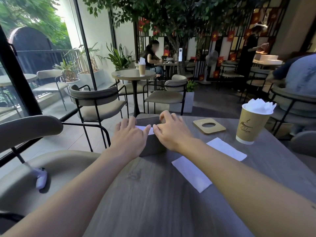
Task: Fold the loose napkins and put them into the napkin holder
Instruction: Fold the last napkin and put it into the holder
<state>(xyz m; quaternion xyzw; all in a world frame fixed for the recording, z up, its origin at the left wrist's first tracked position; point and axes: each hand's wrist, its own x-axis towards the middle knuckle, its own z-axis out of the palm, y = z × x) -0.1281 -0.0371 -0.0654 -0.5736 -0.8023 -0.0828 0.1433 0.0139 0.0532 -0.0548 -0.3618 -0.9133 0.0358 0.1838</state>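
A grey box-shaped napkin holder (152, 146) stands on the wooden table (153, 194) at its far left. Both hands rest on top of it. My left hand (130, 135) lies flat on the holder's left side, fingers spread. My right hand (168, 132) presses on its right side, fingertips touching a white folded napkin (145, 129) that shows between the hands in the holder's top. Two more folded white napkins lie flat on the table: one (190, 173) under my right forearm, the other (227, 148) further right.
A paper cup (251, 125) stuffed with white napkins stands at the table's right. A square wooden coaster with a round hole (209, 125) lies beside it. Chairs surround the table; a small pale purple device (41, 179) sits on the left chair. People sit at other tables.
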